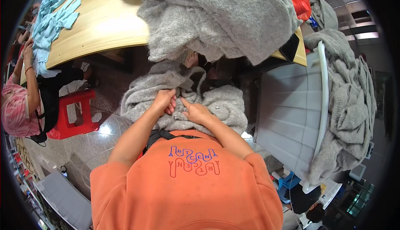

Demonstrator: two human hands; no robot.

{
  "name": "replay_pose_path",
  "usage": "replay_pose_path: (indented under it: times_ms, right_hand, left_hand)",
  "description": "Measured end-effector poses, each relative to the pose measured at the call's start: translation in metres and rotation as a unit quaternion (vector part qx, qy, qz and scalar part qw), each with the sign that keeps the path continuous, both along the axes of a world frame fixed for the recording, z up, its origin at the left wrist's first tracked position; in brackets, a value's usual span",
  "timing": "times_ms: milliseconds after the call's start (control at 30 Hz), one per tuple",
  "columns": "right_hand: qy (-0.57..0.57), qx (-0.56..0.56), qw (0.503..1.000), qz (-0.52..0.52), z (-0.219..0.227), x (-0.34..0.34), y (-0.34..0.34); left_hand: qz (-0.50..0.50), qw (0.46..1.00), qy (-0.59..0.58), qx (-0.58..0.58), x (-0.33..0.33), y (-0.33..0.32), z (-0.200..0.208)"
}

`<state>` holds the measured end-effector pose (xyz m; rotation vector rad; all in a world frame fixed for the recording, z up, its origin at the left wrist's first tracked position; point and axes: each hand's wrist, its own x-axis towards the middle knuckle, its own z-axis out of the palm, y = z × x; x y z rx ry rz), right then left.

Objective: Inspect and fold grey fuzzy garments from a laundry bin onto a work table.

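A fuzzy grey knit garment [143, 90] lies bunched over my lap, with small shiny buttons on its right part. My left hand [165, 101] is closed on a bit of the knit, its fingers curled and the fingertips turned toward my right hand. Just to the right, my right hand [196, 112] rests on the same garment. Its index finger points up and left over the cloth and its thumb is apart from it; the other fingers are hidden underneath. A narrow gap separates the two hands.
Ahead, a big heap of grey knitwear [221, 17] overhangs the wooden table [104, 26]. To the right stands a grey plastic bin [289, 109] draped with more knitwear [348, 105]. At left, a person in pink [21, 109] handles light-blue garments [48, 26] beside a red stool [75, 113].
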<state>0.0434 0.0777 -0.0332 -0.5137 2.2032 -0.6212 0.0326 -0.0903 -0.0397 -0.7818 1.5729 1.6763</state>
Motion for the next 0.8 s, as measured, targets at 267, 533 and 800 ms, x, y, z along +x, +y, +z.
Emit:
replay_pose_path:
  times_ms: [267, 533, 800]
  right_hand:
    - [0.012, -0.044, 0.999, 0.005, -0.005, -0.022, 0.005]
    - [0.128, -0.224, 0.924, -0.282, -0.027, 0.035, 0.028]
    - [0.089, -0.33, 0.887, -0.311, -0.013, 0.035, 0.038]
  left_hand:
    - [-0.175, 0.848, 0.24, -0.439, -0.075, -0.053, -0.005]
    - [-0.167, 0.859, 0.417, -0.247, -0.02, -0.003, -0.01]
    - [-0.116, 0.959, 0.238, 0.1, 0.029, 0.03, -0.026]
